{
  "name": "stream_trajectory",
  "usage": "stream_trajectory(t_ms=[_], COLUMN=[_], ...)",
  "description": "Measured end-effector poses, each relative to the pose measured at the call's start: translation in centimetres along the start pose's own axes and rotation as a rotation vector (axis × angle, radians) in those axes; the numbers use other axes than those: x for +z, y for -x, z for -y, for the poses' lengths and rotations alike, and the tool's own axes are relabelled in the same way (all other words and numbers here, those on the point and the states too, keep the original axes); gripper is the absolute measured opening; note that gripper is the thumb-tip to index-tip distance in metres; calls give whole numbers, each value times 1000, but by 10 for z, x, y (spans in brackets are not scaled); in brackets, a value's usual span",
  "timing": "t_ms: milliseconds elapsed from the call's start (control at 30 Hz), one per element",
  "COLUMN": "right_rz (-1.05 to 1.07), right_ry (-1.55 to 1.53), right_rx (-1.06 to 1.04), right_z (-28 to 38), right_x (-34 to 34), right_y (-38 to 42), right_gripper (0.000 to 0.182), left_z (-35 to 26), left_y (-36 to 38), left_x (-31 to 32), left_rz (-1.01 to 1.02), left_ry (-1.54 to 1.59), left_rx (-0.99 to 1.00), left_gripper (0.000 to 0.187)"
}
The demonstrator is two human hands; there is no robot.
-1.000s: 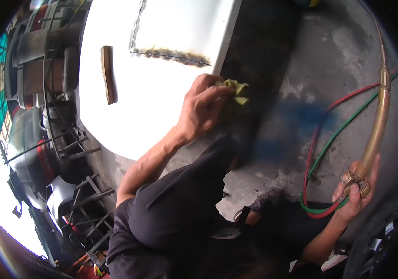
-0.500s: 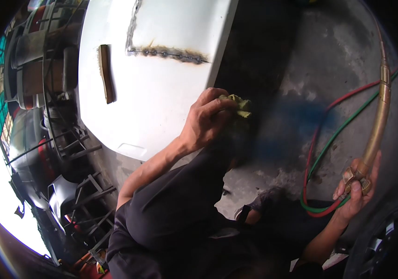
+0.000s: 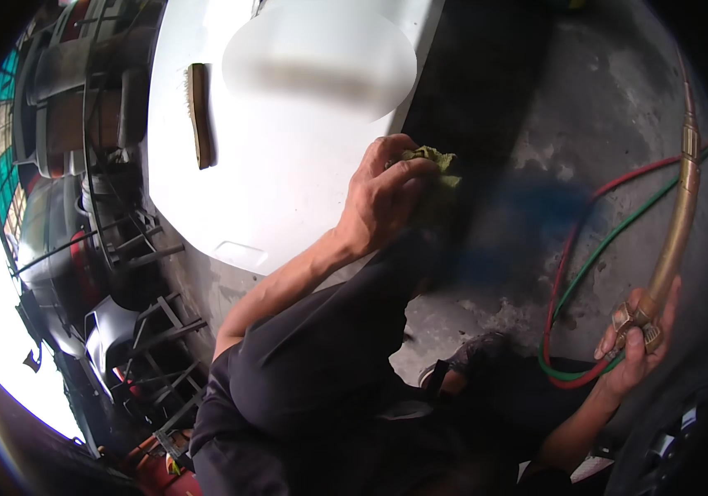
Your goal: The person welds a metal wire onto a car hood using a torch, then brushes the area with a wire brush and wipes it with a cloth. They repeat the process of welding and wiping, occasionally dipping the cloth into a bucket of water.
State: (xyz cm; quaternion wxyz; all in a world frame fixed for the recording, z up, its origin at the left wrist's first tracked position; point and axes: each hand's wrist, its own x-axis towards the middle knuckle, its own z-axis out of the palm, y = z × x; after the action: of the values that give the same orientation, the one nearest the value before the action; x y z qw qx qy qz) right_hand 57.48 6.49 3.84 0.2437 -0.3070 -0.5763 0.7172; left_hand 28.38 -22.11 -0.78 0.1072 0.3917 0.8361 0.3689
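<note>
Brass gas torch [image 3: 678, 223] stands out at the right side of the view, its slender nozzle pointing toward the top edge and its thicker body slanting down into the right hand [image 3: 637, 341]. That hand is closed around the valve end, the thumb lying against the fittings and the fingers wrapped behind. A red hose [image 3: 562, 256] and a green hose [image 3: 592, 271] loop below the hand, rise to its left in the view, and pass behind the torch near the upper part of its body.

The left hand [image 3: 383, 197] has its fingers curled in, pinching a crumpled yellow-green cloth [image 3: 437, 159] just beside the near corner of a white metal panel [image 3: 275, 186]; whether the hand touches the panel is hard to tell. On the panel lies a wooden-handled wire brush [image 3: 198, 116], its bristles facing the view's left, well apart from the left hand. To the right of the brush, a blurred patch covers a brownish band on the panel, and its details cannot be read.

Dark trousers [image 3: 304, 364] cover the bent leg beneath the left forearm. Stained concrete floor [image 3: 610, 103] spreads between panel and torch. Part of a wheel [image 3: 664, 446] shows at the lower right, and metal racks [image 3: 164, 318] stand at the left.
</note>
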Motion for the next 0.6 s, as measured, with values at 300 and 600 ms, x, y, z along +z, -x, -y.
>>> stream_trajectory(t_ms=[300, 600], right_rz=[31, 74], right_ry=[-64, -109], right_rx=[-1, 1], right_z=[4, 5], right_x=[3, -4], right_y=[-3, -1], right_gripper=[85, 84], left_z=[8, 171], left_y=[-27, -74], left_x=[-10, -147], left_rz=[-97, -357], left_ry=[-211, -903], left_rx=[138, -241], left_gripper=[34, 24])
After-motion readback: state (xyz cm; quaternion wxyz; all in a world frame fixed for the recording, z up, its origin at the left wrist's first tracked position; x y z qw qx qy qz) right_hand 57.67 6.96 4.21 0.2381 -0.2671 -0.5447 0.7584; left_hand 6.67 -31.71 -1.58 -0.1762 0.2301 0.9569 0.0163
